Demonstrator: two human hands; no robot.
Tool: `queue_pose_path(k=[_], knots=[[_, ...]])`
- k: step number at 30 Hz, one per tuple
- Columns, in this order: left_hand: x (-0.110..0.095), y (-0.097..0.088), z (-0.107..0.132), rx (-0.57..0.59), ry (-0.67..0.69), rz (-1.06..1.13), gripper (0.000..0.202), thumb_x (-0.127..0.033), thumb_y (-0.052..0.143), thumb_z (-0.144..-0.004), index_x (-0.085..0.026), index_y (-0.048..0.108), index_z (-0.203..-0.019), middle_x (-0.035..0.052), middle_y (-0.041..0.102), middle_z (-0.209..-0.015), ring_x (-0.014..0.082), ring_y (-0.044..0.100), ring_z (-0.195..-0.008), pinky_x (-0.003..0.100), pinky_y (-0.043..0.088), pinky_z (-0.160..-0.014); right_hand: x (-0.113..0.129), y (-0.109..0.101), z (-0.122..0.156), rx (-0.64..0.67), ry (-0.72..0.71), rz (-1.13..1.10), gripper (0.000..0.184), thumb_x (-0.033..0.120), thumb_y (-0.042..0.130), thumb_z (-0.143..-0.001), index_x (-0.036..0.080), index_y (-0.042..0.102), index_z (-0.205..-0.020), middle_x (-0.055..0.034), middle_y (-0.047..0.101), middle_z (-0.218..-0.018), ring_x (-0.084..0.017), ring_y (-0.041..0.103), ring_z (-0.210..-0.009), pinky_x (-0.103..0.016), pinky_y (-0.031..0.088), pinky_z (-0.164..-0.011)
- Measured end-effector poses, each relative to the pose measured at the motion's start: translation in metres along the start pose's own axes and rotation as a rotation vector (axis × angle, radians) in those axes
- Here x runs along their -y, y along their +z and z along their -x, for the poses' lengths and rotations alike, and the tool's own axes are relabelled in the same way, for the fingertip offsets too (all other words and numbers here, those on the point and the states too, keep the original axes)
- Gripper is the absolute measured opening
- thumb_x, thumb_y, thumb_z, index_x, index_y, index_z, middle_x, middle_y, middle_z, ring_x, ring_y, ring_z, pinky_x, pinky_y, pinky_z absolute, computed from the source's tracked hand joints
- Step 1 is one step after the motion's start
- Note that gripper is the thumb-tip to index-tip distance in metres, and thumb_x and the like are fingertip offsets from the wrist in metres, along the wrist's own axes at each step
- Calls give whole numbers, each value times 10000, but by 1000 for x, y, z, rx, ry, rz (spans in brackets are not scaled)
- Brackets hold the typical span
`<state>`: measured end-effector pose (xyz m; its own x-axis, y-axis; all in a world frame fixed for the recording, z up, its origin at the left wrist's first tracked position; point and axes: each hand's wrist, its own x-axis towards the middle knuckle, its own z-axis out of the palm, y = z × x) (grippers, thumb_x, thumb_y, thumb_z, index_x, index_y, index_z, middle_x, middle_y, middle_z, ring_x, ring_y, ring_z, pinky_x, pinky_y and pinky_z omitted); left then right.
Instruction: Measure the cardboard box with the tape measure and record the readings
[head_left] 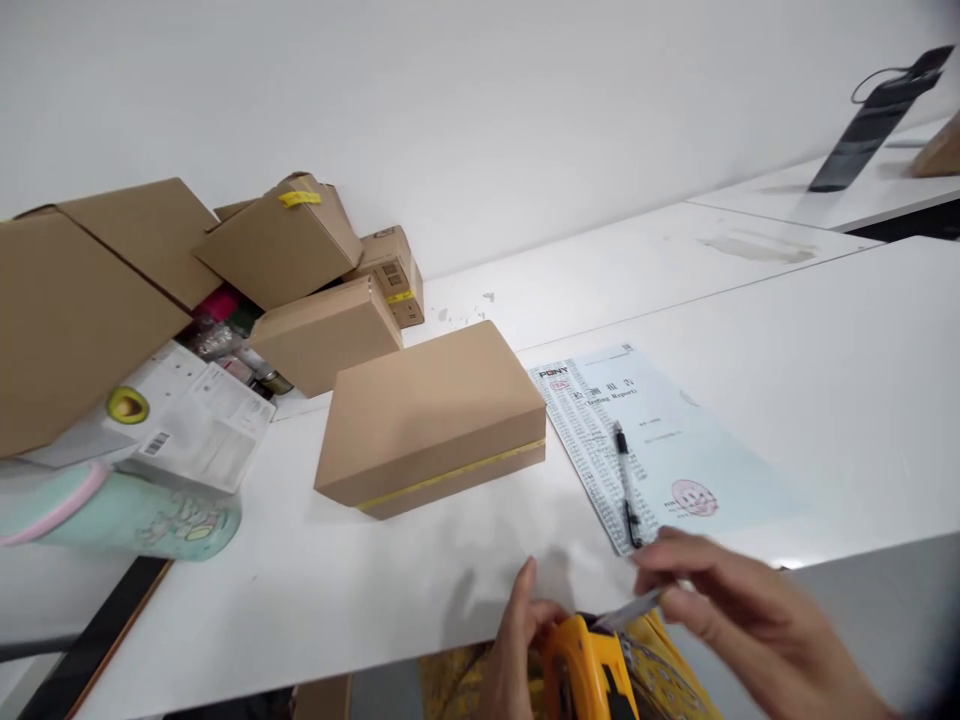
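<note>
At the bottom edge my left hand (517,640) is wrapped round a yellow tape measure (592,670), holding its case near the table's front edge. My right hand (742,610) pinches the metal tip of the tape blade (637,608) just right of the case. Beyond them a closed cardboard box (431,415) with a yellow tape strip lies flat on the white table (825,380). To its right lies a printed report sheet (660,450) with a black pen (626,480) on it.
Several cardboard boxes (292,240) are piled at the back left against the wall, over papers and a label sheet (195,425). A mint-green bottle (127,515) lies on its side at the left. A black stand (874,120) sits far right.
</note>
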<state>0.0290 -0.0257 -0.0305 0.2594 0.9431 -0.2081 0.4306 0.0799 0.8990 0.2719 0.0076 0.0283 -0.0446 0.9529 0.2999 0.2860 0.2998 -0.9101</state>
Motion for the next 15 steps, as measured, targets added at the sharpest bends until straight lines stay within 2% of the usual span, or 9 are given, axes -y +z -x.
queue_pose_path(k=[2,4,6,7,9,11,13,15], knots=[[-6,2,0,-87,73,14,1028,-224,772,-729,-239,235,-1606,123,680,-1253,283,695,-1083,375,565,-921,-2,10,-2,65,-40,58,167,381,615,-966,280,745,-995,-34,746,-778,-188,699,-678,-275,569,-578],[-15,2,-2,-173,122,-20,1156,-136,792,-642,-272,180,-1613,118,636,-1330,297,664,-1154,372,566,-929,-14,10,-13,5,6,169,247,439,544,-995,256,685,-907,-33,724,-750,-182,673,-640,-283,530,-551],[-24,-2,-9,-259,168,-106,1108,-103,767,-641,-302,230,-1590,102,621,-1335,295,640,-1186,404,559,-960,-33,3,-31,-121,137,369,309,509,508,-990,251,590,-841,-20,681,-694,-177,613,-556,-294,459,-501],[-27,-4,-14,-302,198,-164,1037,-108,750,-671,-304,273,-1570,99,624,-1315,294,630,-1189,431,550,-978,-43,-1,-41,-141,216,500,318,544,518,-969,252,551,-847,-6,656,-657,-179,578,-514,-301,418,-483],[-29,-10,-28,-373,260,-294,875,-125,705,-749,-297,347,-1529,100,628,-1266,294,618,-1180,479,538,-993,-60,-6,-59,-72,340,705,330,574,524,-945,245,538,-933,-3,644,-629,-204,562,-504,-307,361,-472],[-25,-16,-43,-412,295,-432,769,-130,669,-805,-289,388,-1502,105,627,-1247,301,607,-1178,505,536,-982,-70,-7,-73,45,371,832,294,502,507,-955,221,557,-1027,-31,680,-678,-231,587,-551,-311,335,-487],[-18,-22,-55,-436,317,-552,734,-130,670,-820,-281,404,-1488,110,630,-1250,312,597,-1176,515,537,-971,-73,-8,-81,134,326,854,237,366,464,-965,205,591,-1083,-56,711,-744,-239,609,-605,-318,339,-520],[-11,-27,-64,-464,335,-637,725,-141,683,-830,-266,402,-1486,115,637,-1258,321,593,-1168,520,534,-965,-72,-13,-82,164,298,727,262,292,432,-955,210,632,-1104,-44,702,-715,-229,609,-604,-327,368,-548]])
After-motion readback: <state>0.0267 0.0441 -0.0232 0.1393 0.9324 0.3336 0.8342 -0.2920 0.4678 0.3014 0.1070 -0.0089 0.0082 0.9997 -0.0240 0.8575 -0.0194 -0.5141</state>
